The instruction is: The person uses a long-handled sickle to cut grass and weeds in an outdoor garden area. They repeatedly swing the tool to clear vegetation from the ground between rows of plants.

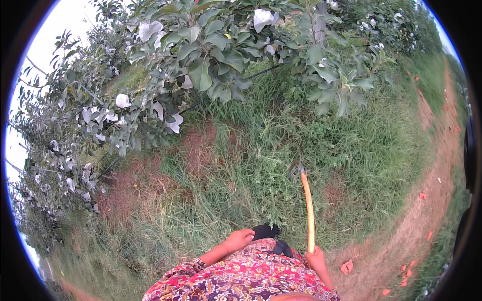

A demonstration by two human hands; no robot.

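My right hand (316,259) is closed around the lower end of a sickle's long, pale wooden handle (309,210). The handle points away from me, and its dark, curved metal blade (295,165) sits partly hidden among the tall green grass (271,177). In front of my patterned red top (241,274), my left hand (240,239) hangs near the dark cloth over my leg (265,230). Its fingers are loosely bent, and nothing shows in them; the inside of the hand is hidden.
Leafy fruit-tree branches (211,49) with white fruit bags (150,30) reach over the grass. A dark hose or pipe (263,71) runs low beneath them, near a grey post (320,24). At right, scraps of reddish paper (347,266) lie along a dirt path (414,222).
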